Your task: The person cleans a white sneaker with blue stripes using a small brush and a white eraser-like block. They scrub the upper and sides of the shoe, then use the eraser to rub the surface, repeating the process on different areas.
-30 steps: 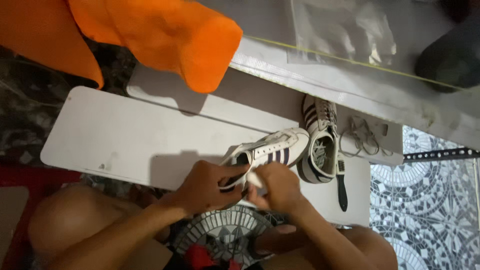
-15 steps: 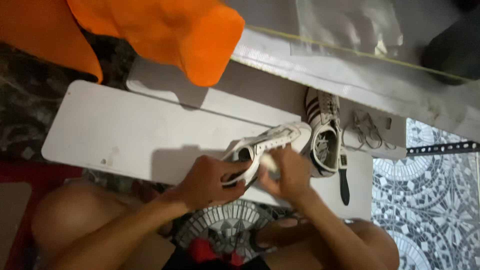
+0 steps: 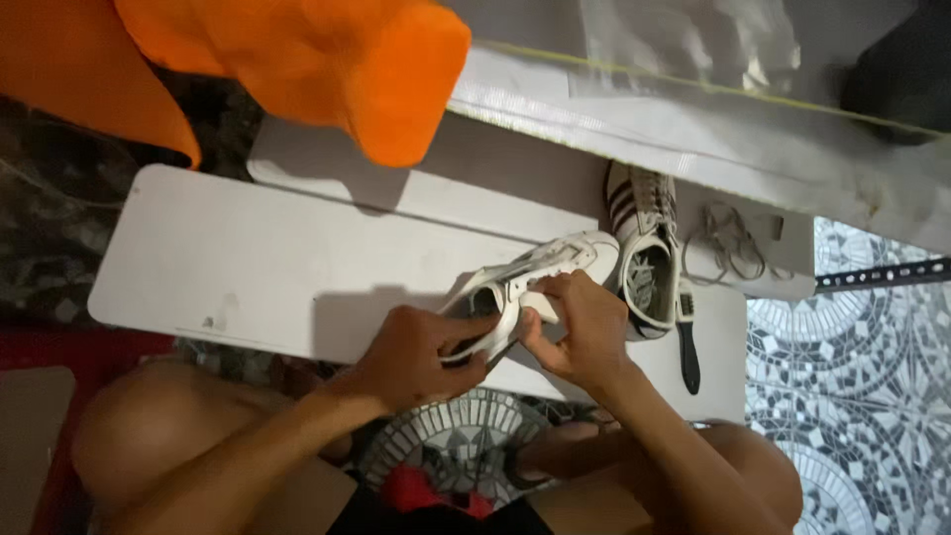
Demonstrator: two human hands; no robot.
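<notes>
A white sneaker lies on its side on the white board, toe pointing right. My left hand grips its heel end. My right hand pinches the side of the shoe near its opening, fingers curled on it. A second white sneaker with dark stripes lies just right of the first, opening facing up, touching neither hand.
A loose shoelace and a dark narrow tool lie on the board to the right. Orange cloth hangs over the upper left. A patterned tile floor shows at right. My bare knees frame the bottom.
The first sneaker has tipped a little further over between my hands, and my right hand has shifted along its side. The second sneaker has not moved.
</notes>
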